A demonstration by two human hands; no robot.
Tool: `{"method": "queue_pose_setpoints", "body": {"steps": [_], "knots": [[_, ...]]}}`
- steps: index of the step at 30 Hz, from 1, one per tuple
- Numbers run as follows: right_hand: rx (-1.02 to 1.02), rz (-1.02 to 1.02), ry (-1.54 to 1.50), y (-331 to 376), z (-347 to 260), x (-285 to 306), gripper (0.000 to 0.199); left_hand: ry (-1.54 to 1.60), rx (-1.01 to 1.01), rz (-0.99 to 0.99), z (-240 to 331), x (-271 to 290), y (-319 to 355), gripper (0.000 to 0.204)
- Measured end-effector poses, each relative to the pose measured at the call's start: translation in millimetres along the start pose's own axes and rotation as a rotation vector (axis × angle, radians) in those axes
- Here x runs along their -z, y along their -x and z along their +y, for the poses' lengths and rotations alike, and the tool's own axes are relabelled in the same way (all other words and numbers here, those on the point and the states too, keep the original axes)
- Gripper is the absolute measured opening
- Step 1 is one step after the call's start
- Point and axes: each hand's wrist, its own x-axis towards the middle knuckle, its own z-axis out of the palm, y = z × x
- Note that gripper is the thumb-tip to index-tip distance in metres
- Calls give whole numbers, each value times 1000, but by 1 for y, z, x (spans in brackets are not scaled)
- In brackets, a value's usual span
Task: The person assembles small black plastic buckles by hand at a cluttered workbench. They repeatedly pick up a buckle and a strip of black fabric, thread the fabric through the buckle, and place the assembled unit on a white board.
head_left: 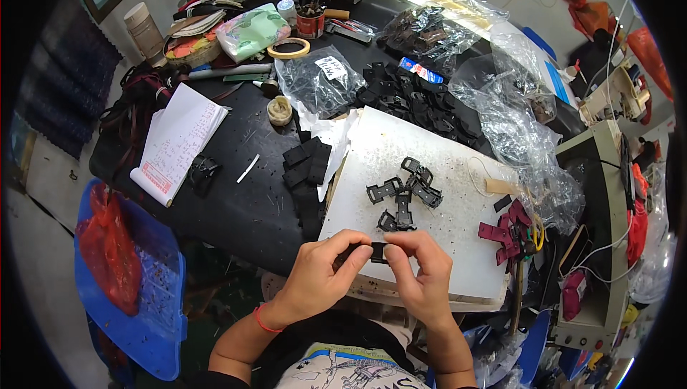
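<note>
My left hand (320, 272) and my right hand (422, 274) meet at the near edge of a white board (401, 160), pinching one small black plastic buckle piece (375, 251) between their fingertips. A red band circles my left wrist. Just beyond the hands, several black buckle parts (406, 192) lie scattered on the board. Black strap pieces (306, 167) are stacked to the left of the board. A bigger heap of black buckles (415, 99) lies past its far edge.
An open notebook (177, 138) lies left on the black table (236, 203). Clear plastic bags (501, 113) of parts crowd the back and right. Maroon strap pieces (509, 235) sit at the board's right edge. A tape roll (288, 48), a red pen cup (310, 22), a blue tray (132, 274).
</note>
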Motion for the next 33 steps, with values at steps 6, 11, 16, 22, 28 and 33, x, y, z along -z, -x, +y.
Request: {"method": "queue_pose_setpoints", "body": {"steps": [6,11,16,22,28,33], "knots": [[196,-58,195,6,10,-6,23,-191,-42,122,-7,-1,6,14],[350,-176,281,9,17,-4,32,-173,29,94,-14,4,5,19],[334,-247,199,6,14,3,33,-144,14,32,-18,8,3,20],[367,-132,152,12,33,-3,29,-158,33,-77,-18,6,4,19],[280,53,174,16,37,13,26,-26,23,162,-30,30,-64,22],[212,130,212,18,22,5,24,-445,-29,294,-92,50,-110,39]]}}
